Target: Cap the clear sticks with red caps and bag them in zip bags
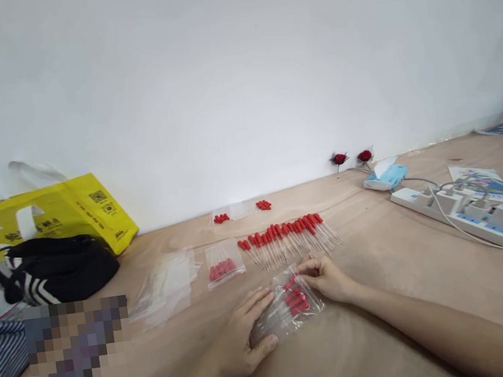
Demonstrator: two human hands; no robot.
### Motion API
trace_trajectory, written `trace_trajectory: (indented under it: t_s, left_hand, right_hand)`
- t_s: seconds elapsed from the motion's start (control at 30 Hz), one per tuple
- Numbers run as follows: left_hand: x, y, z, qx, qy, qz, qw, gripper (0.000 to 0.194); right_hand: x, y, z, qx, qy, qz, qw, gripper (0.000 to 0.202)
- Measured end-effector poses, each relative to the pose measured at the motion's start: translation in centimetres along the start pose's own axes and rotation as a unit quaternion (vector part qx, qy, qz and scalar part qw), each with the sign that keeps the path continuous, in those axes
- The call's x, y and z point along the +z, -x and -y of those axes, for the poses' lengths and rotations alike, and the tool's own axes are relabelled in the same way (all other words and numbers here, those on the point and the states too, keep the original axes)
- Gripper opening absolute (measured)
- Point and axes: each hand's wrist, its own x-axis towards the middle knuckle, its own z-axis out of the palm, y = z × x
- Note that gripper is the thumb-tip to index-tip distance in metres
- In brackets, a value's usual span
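Note:
A clear zip bag [312,319] lies before me with several red-bulbed droppers [296,301] in it. My left hand [243,338] rests at the bag's left end, fingers stretched out and thumb apart, touching the plastic. At the bag's upper right edge my right hand [321,275] is closed in a pinch on the plastic; one red bulb lies right beside its fingertips, and whether they also touch it I cannot tell. Just beyond the hands is a row of loose droppers [281,240], red bulbs pointing away. Left of that row lies another filled zip bag [238,267].
Flat clear bags [167,289] are stacked at the left. Small bags with red bulbs [221,218] lie by the wall. A black pouch [67,268] and yellow bag [88,216] stand far left. A power strip [468,215] with cables and a tissue pack [385,177] are right.

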Motion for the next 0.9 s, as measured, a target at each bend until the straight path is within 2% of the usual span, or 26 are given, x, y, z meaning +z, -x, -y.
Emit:
trace_trajectory:
  t_s: [0.1, 0.17, 0.23, 0.3, 0.37, 0.43, 0.53, 0.73, 0.9]
  left_hand:
    - [0.0, 0.0, 0.0, -0.005, 0.0, 0.0, 1.0, 0.059]
    - [0.0, 0.0, -0.1, -0.008, 0.001, -0.002, 1.0, 0.059]
    - [0.0, 0.1, -0.1, -0.012, -0.002, 0.004, 1.0, 0.059]
    - [0.0, 0.1, -0.2, -0.014, -0.005, 0.01, 1.0, 0.061]
    - [0.0, 0.2, -0.2, -0.011, -0.007, 0.008, 1.0, 0.061]
    - [0.0, 0.2, -0.2, -0.009, -0.008, -0.001, 1.0, 0.058]
    - [0.0, 0.2, -0.1, 0.002, -0.008, -0.016, 1.0, 0.053]
    - [-0.2, 0.6, 0.1, 0.023, -0.002, -0.041, 0.999, 0.045]
    - [-0.4, 0.7, 0.0, 0.015, 0.006, -0.016, 1.0, 0.045]
  right_hand:
    - [0.3, 0.0, 0.1, 0.007, 0.054, 0.004, 0.999, 0.023]
    - [0.1, 0.0, 0.2, -0.011, 0.076, 0.044, 0.996, 0.028]
    - [-0.5, -0.2, 0.2, -0.024, 0.064, 0.11, 0.992, 0.034]
    - [-1.5, -0.9, 0.0, -0.021, 0.035, 0.137, 0.99, 0.034]
    - [-2.5, -2.1, -0.2, -0.004, 0.044, 0.095, 0.995, 0.026]
    - [-3.1, -3.8, 0.0, 0.019, 0.117, 0.018, 0.993, 0.017]
    - [-3.2, -6.6, 0.7, 0.062, 0.263, -0.06, 0.961, 0.01]
    - [-1.0, -10.2, 1.2, 0.142, 0.33, -0.085, 0.929, 0.022]
    - [0.2, -10.9, 0.8, 0.157, 0.323, -0.071, 0.93, 0.024]
